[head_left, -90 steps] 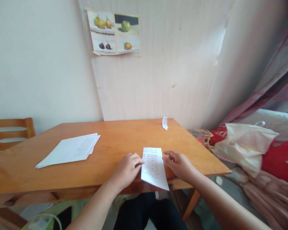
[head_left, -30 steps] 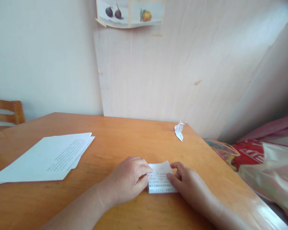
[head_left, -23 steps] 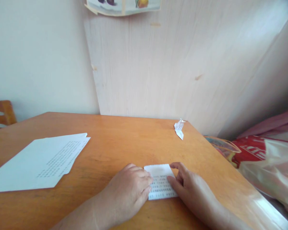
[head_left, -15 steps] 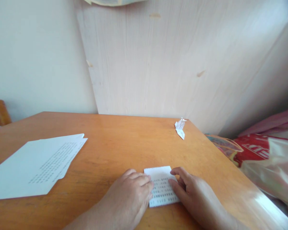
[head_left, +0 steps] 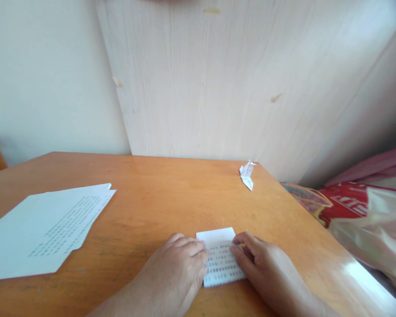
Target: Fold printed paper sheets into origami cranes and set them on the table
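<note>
A small folded sheet of paper (head_left: 219, 264), white with rows of dark print, lies on the table in front of me. My left hand (head_left: 181, 264) has its fingers together, tips pressed on the paper's left edge; its thumb is hidden. At the opposite edge, my right hand (head_left: 264, 264) is curled, with thumb and index finger gripping the paper's right side. The paper lies nearly flat between both hands.
The wooden table (head_left: 171, 189) carries a stack of printed sheets (head_left: 29, 229) on the left. A folded paper figure (head_left: 247, 175) stands near the far right corner. Beyond the right edge are a red bag (head_left: 346, 204) and clear plastic (head_left: 383, 220). A wall panel (head_left: 198, 88) backs the table.
The view has tilted and turned slightly, so the sheets on the left appear farther left. Both hands keep almost the same places on the folded paper.
</note>
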{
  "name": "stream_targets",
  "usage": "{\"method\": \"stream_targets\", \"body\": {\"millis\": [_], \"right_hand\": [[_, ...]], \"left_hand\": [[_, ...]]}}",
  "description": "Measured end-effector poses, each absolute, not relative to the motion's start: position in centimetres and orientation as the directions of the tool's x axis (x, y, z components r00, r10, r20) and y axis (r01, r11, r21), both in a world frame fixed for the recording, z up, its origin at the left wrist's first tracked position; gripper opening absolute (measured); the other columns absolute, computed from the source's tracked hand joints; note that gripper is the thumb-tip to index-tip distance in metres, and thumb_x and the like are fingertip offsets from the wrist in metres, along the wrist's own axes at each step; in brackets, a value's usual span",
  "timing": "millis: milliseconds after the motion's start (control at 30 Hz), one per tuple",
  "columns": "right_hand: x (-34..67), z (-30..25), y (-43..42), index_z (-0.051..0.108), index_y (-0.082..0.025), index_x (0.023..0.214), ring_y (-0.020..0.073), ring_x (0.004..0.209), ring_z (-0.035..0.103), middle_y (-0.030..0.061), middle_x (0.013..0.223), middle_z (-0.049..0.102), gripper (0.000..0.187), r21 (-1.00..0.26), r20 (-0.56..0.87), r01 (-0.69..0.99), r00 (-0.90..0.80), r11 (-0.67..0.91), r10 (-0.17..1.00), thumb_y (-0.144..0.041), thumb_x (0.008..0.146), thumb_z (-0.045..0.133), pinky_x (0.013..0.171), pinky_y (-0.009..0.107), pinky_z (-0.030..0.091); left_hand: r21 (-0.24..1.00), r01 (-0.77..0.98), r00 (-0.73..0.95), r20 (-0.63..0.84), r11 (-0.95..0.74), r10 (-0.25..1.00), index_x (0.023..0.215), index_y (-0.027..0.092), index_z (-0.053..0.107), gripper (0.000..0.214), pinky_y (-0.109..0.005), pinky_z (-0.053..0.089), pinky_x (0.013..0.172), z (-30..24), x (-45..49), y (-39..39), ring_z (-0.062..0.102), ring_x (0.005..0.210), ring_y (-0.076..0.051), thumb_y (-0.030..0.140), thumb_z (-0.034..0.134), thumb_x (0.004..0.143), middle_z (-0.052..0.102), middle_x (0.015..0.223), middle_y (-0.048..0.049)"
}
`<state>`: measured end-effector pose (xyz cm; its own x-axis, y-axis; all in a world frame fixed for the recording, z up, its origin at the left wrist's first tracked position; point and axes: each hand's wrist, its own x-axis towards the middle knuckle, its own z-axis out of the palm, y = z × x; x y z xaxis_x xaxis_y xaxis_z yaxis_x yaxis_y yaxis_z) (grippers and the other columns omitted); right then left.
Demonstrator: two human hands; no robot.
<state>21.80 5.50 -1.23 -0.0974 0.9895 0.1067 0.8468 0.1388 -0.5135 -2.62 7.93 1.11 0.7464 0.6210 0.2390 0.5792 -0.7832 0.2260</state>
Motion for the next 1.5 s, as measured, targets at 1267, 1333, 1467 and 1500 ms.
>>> {"method": "stream_targets", "body": {"millis": [1267,1333,1467,1500], "right_hand": [[21.4,-0.5,5.4,0.063,-0.023,0.098,0.0207,0.076,0.071,0.0033,0.086,0.073,0.018,-0.371,0.114,0.913,-0.138,0.171,0.984,-0.03,0.099,0.047,0.062,0.029,0.044],[21.3,-0.3,5.3,0.063,-0.022,0.099,0.0208,0.075,0.071,0.0037,0.086,0.073,0.019,-0.339,0.106,0.925,-0.145,0.172,0.984,-0.03,0.099,0.046,0.062,0.029,0.044],[21.3,-0.1,5.2,0.062,-0.022,0.103,0.0209,0.077,0.072,0.0046,0.092,0.074,0.02,-0.301,0.097,0.937,-0.156,0.179,0.983,-0.032,0.1,0.045,0.064,0.029,0.044],[21.3,-0.1,5.2,0.062,-0.022,0.104,0.021,0.078,0.072,0.0046,0.094,0.074,0.019,-0.293,0.101,0.939,-0.159,0.182,0.982,-0.032,0.1,0.046,0.064,0.029,0.044]], "left_hand": [[0.337,0.596,0.727,0.157,-0.728,0.668,0.088,0.024,0.07,0.016,-0.037,0.039,0.085,2.6,-2.6,8.4,0.063,0.096,-0.021,0.023,0.055,0.094,0.072,0.102,-0.0023],[0.34,0.598,0.73,0.144,-0.726,0.669,0.086,0.023,0.069,0.018,-0.037,0.037,0.086,2.7,-2.6,8.5,0.063,0.096,-0.021,0.023,0.053,0.096,0.072,0.102,-0.0014],[0.341,0.584,0.744,0.138,-0.737,0.654,0.082,0.023,0.07,0.028,-0.037,0.035,0.085,2.8,-2.6,8.9,0.063,0.094,-0.021,0.024,0.048,0.099,0.073,0.098,-0.0019],[0.343,0.583,0.743,0.141,-0.736,0.654,0.081,0.023,0.07,0.03,-0.036,0.035,0.084,2.8,-2.5,9.0,0.063,0.092,-0.021,0.025,0.047,0.099,0.073,0.096,-0.0019]]}}
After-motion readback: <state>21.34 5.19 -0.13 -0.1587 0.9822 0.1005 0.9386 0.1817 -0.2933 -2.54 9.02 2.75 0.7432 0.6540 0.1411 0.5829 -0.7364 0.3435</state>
